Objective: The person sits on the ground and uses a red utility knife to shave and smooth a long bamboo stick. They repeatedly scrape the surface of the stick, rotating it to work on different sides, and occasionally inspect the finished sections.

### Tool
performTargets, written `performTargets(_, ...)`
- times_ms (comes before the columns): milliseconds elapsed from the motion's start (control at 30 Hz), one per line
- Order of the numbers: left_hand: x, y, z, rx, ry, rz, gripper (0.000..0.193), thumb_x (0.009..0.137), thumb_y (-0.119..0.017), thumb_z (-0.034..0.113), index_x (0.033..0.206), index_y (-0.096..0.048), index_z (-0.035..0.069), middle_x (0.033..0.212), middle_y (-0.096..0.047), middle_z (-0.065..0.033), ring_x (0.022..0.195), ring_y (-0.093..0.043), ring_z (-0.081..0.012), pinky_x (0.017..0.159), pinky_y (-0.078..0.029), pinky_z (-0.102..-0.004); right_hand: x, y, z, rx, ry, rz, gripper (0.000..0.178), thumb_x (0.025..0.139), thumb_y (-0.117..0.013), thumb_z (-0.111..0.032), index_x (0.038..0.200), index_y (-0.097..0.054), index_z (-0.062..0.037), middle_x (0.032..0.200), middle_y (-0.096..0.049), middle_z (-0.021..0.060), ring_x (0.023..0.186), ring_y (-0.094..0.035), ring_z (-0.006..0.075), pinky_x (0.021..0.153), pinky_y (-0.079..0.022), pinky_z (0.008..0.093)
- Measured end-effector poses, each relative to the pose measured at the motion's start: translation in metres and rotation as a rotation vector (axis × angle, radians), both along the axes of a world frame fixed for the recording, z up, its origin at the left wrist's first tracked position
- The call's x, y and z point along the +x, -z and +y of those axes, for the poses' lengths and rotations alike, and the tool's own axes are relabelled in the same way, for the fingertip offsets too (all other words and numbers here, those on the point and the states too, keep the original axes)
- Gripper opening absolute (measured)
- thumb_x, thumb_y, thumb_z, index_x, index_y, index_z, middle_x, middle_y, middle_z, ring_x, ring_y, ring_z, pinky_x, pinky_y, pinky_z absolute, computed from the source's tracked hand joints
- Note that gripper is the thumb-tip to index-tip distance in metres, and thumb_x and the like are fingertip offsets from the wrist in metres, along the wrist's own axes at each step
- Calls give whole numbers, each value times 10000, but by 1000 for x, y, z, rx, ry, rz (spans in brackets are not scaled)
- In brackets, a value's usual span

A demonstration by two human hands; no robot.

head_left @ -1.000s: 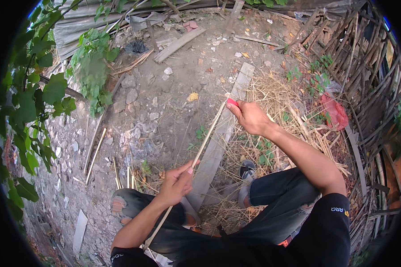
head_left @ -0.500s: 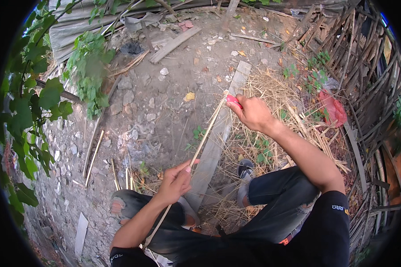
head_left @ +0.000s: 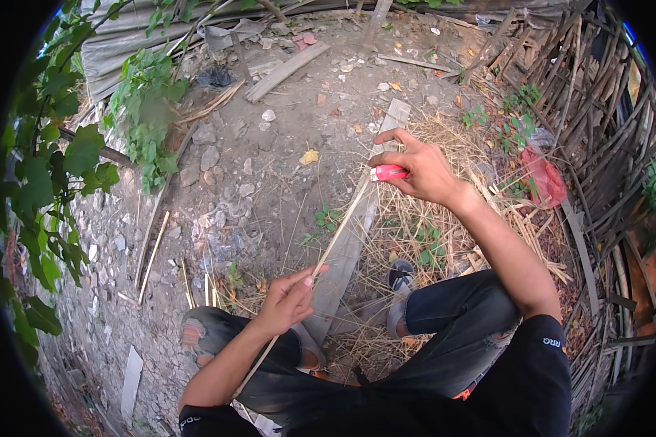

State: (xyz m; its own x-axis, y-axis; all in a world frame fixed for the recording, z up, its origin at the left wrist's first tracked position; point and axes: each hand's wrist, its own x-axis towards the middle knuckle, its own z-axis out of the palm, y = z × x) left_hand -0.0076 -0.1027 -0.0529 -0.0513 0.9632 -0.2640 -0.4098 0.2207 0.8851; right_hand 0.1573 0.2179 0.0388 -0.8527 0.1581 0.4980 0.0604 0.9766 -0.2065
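Observation:
A thin, pale bamboo strip (head_left: 340, 229) slants up from beside my left thigh toward the far end of a grey plank. My left hand (head_left: 286, 300) is closed around its middle, thumb on top and index finger stretched out to the right. At the strip's far end, my right hand (head_left: 420, 173) grips a small red tool with a pale, silvery end (head_left: 391, 172); its exact kind is not clear. The index finger is lifted off the tool, and the tool's tip is right by the end of the strip. Beneath lies the grey plank (head_left: 350, 251), running away between my feet.
Straw-like shavings (head_left: 444, 164) pile up right of the plank. A red plastic bag (head_left: 543, 178) and a stick fence (head_left: 583, 109) stand farther right. Leafy vines (head_left: 40, 175) hang at the left. Another board (head_left: 286, 71) lies on the stony ground at the back.
My right hand has rolled and opened its index finger, so the red tool lies more level and slightly lower. My left hand and the strip are nearly still.

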Motion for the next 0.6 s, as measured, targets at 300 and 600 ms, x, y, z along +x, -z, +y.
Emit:
performTargets(300, 9, 4, -1, 7, 49, 143, 445, 1097, -455, 205, 1507, -450, 30, 615, -287, 82, 500, -272, -29, 472, -271, -231, 11, 25, 30, -442, -87, -116, 103, 883, -725, -102, 973, -719, -52, 855, -733, 92, 822, -713, 214, 730, -533, 329)
performTargets(600, 14, 11, -3, 6, -8, 275, 445, 1079, -502, 191, 1503, -471, 59, 618, -317, 84, 525, -320, -23, 484, -298, -223, 13, 20, 38, -817, 412, 39, 324, 972, -695, -303, 1065, -634, 1, 759, -717, 70, 700, -683, 128, 690, -495, 295)
